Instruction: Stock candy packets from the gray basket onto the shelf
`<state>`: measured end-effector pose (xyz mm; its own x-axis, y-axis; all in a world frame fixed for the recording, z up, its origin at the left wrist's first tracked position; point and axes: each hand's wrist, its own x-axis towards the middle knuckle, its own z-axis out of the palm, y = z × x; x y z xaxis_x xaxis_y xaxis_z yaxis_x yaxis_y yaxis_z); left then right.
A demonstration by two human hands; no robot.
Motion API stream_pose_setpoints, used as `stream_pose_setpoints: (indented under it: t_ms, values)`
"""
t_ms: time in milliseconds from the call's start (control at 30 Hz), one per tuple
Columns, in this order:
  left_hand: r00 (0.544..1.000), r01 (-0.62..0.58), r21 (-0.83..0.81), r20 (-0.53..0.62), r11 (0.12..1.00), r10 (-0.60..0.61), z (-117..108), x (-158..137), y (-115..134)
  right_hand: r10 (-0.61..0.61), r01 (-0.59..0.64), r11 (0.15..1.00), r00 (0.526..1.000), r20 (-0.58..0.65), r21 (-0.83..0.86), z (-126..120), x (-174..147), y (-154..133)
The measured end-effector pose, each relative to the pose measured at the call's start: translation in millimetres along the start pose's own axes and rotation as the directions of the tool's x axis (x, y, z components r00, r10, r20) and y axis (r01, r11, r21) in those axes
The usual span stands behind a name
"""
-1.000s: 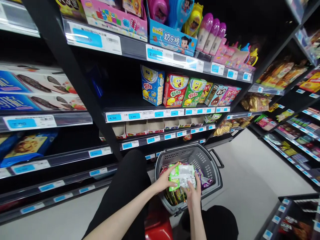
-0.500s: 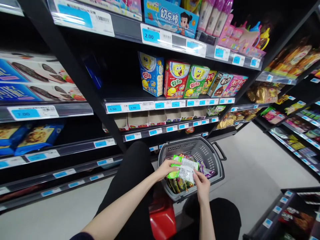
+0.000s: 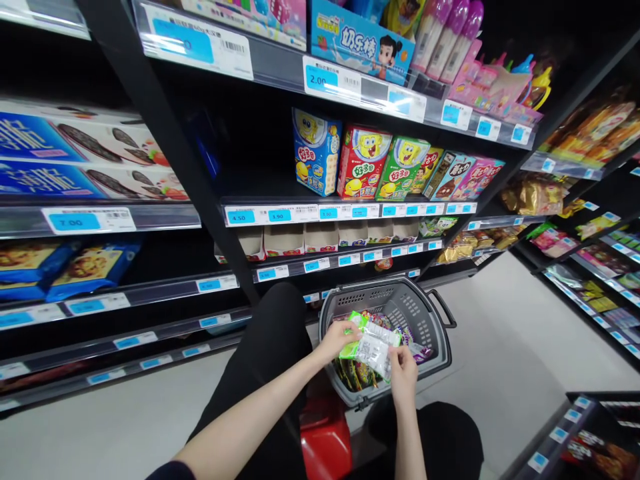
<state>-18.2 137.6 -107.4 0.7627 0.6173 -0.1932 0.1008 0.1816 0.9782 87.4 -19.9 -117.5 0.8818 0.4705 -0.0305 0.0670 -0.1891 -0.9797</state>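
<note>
A green and white snack packet with a printed back is stretched between my two hands, over a grey shopping basket. My left hand pinches its green left end. At the right end, my right hand pinches the packet's clear-white edge. Beneath it, the basket holds several colourful snack packets, partly hidden by the held one. A purple packet lies at the basket's right side.
In front stands a shelf with cartoon snack boxes and open display cartons below. A red stool is between my legs. The basket's handle sticks out right. An aisle floor runs right, with another shelf unit at lower right.
The view has shifted slightly, so the shelves sit further right and lower. Both hands still hold the packet, whose printed back now looks flatter and more spread out.
</note>
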Motion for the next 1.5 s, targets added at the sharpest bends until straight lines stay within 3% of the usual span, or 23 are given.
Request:
stream_pose_setpoints:
  t_ms: [100, 167, 267, 333, 433, 500, 533, 600, 733, 833, 900, 1267, 1500]
  values:
    - [0.996, 0.076, -0.196, 0.050, 0.978, -0.068, -1.6, 1.1, -5.6, 0.020, -0.021, 0.999, 0.999, 0.036, 0.038, -0.4, -1.1, 0.4]
    - [0.989, 0.123, -0.316, 0.112, 0.941, -0.092, -3.5, 1.7, -8.7, 0.083, -0.099, 0.978, 0.992, 0.095, 0.182, -0.3, -2.9, 1.4]
    - [0.959, 0.255, -0.401, 0.222, 0.880, -0.177, -6.6, 1.2, -8.8, 0.171, -0.230, 0.874, 0.970, 0.172, 0.428, -2.3, -4.2, 3.8]
    - [0.923, 0.348, -0.452, 0.319, 0.821, -0.216, -9.2, -0.2, -4.6, 0.205, -0.267, 0.833, 0.963, 0.177, 0.485, -6.4, -3.7, 5.1]
    - [0.853, 0.442, -0.528, 0.498, 0.725, -0.158, -12.7, -3.0, 5.0, 0.259, -0.339, 0.740, 0.941, 0.218, 0.581, -15.0, -2.3, 6.0]
    - [0.831, 0.448, -0.551, 0.546, 0.705, -0.102, -12.8, -4.3, 9.4, 0.256, -0.357, 0.674, 0.934, 0.249, 0.646, -19.2, -1.6, 6.7]
    - [0.838, 0.434, -0.542, 0.536, 0.719, -0.102, -11.8, -4.7, 10.2, 0.248, -0.348, 0.675, 0.937, 0.245, 0.650, -20.0, -1.4, 7.3]
    - [0.867, 0.395, -0.458, 0.473, 0.796, -0.159, -8.5, -4.8, 8.8, 0.245, -0.310, 0.763, 0.951, 0.191, 0.566, -19.4, -0.9, 9.5]
    - [0.907, 0.341, -0.072, 0.287, 0.937, -0.308, -3.9, -2.5, -1.7, 0.235, -0.243, 0.926, 0.970, 0.064, 0.289, -15.9, 0.3, 15.8]
    - [0.964, 0.228, 0.231, 0.081, 0.946, -0.252, -6.2, 1.6, -10.4, 0.206, -0.208, 0.958, 0.978, 0.031, 0.198, -16.4, 2.3, 20.2]
    - [0.980, 0.189, 0.321, -0.003, 0.928, -0.199, -8.7, 5.1, -14.7, 0.180, -0.182, 0.970, 0.983, 0.027, 0.158, -16.5, 3.9, 23.0]
    - [0.970, 0.242, 0.196, -0.034, 0.950, -0.240, -7.1, 11.2, -15.5, 0.173, -0.187, 0.975, 0.978, 0.118, 0.123, -9.4, 6.7, 40.7]
    - [0.971, 0.238, 0.157, -0.021, 0.959, -0.238, -6.2, 12.4, -19.1, 0.149, -0.159, 0.980, 0.985, 0.091, 0.119, -8.7, 6.9, 46.4]
